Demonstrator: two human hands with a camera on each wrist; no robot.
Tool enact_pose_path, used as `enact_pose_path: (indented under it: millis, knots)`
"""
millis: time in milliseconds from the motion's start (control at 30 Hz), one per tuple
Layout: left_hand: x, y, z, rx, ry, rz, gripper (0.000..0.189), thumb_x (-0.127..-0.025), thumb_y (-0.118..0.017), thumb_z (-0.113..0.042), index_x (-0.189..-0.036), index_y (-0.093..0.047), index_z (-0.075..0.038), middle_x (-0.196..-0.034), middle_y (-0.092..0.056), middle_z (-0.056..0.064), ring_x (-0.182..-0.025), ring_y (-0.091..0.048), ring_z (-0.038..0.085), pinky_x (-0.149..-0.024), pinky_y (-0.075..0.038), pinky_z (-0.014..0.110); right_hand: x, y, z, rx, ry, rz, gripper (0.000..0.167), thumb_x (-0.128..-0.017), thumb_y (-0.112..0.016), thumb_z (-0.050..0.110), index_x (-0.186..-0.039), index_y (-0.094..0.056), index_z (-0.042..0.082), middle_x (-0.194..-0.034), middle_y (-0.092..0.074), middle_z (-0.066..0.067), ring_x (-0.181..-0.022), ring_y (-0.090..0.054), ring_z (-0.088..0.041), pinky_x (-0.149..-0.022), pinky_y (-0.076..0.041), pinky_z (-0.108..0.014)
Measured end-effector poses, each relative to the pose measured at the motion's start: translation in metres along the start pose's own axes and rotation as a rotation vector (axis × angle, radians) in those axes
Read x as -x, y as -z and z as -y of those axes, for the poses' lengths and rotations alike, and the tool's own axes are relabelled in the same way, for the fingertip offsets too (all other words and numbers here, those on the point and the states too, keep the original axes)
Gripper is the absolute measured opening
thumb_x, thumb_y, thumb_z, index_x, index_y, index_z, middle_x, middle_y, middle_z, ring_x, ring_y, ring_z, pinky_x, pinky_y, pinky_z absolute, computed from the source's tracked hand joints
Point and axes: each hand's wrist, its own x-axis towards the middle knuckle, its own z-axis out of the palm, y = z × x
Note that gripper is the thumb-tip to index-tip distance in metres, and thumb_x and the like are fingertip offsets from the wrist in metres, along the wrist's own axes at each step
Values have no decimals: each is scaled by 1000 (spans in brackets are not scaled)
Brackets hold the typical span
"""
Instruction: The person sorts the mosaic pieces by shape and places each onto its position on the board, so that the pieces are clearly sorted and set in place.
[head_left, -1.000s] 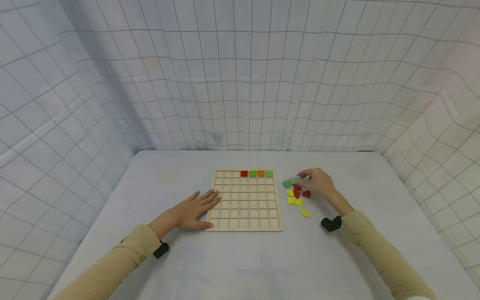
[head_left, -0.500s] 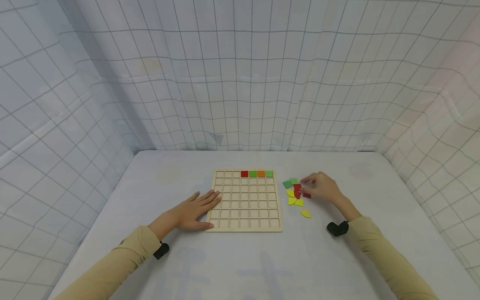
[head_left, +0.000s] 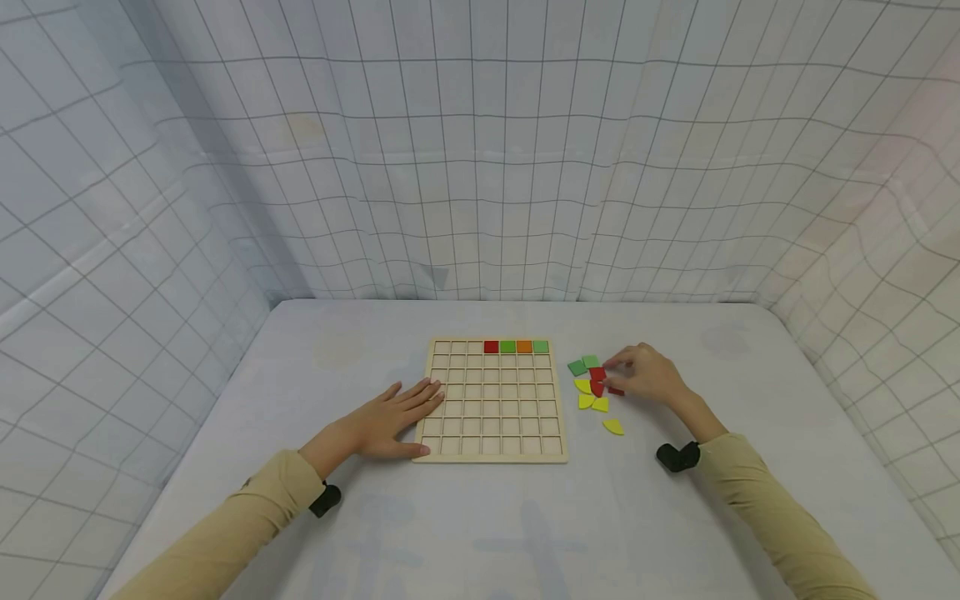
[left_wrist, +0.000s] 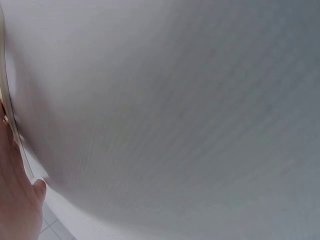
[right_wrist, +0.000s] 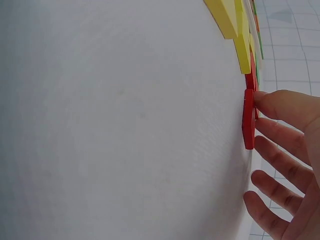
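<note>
My left hand [head_left: 388,421] lies flat with spread fingers on the left edge of a wooden grid board [head_left: 491,458]. In the left wrist view, part of that hand [left_wrist: 20,190] shows beside the board's edge. My right hand [head_left: 647,373] is over the loose pieces, its thumb and index finger pinching the right side of a red tile [head_left: 597,374]. The right wrist view shows the other fingers of the hand [right_wrist: 295,145] loosely spread, behind a nearer red piece [right_wrist: 248,120]. Red, green and orange square tiles [head_left: 523,347] fill several top-row cells at the right.
Several yellow quarter-round pieces [head_left: 613,427] and two green tiles [head_left: 577,367] lie right of the board, around the red ones. A white cloth covers the table [head_left: 487,525]. Grid-patterned curtains [head_left: 495,167] stand at the back and both sides.
My right hand has shifted slightly right, off the light green tile, and its fingertips have come to the red tile. My left hand has stayed on the board.
</note>
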Motion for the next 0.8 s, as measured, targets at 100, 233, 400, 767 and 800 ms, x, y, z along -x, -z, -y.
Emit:
enact_pose_path:
  millis: [100,233,400,767,800]
  knots:
    - [0,-1,1,0,1,0,85,-92,-48,-60,-156,-15,-13,-163,-9,10,-150,-10,30,-117,-11,59,0,0,0,2,2,-3,28,-82,-75,31,-102,-76,12,-106,-70,-9,-95,-57,-25,-78,-52,-44]
    - [-1,-1,1,2,1,3,86,-92,-48,-60,-156,-15,-14,-163,-9,9,-150,-9,30,-117,-11,60,1,0,0,-2,22,-8,26,-82,-75,30,-100,-76,12,-107,-70,-10,-98,-57,-27,-79,-51,-46]
    - [-1,-1,2,0,2,5,86,-92,-48,-61,-156,-14,-14,-163,-8,9,-150,-9,29,-117,-11,60,0,0,-1,11,20,-5,28,-81,-76,32,-102,-76,13,-109,-70,-9,-99,-56,-26,-79,-51,-45]
    - [-1,-2,2,4,-3,4,86,-92,-48,-60,-156,-15,-13,-163,-9,10,-150,-10,30,-117,-11,60,-1,-1,-3,27,41,7,27,-81,-75,32,-101,-76,14,-108,-69,-8,-97,-56,-24,-73,-52,-41]
    - [-1,-2,2,5,-4,2,86,-92,-48,-60,-156,-15,-13,-163,-9,10,-150,-10,30,-117,-11,60,0,-1,-3,31,45,8,27,-81,-75,32,-101,-76,14,-108,-69,-8,-96,-56,-24,-72,-52,-40]
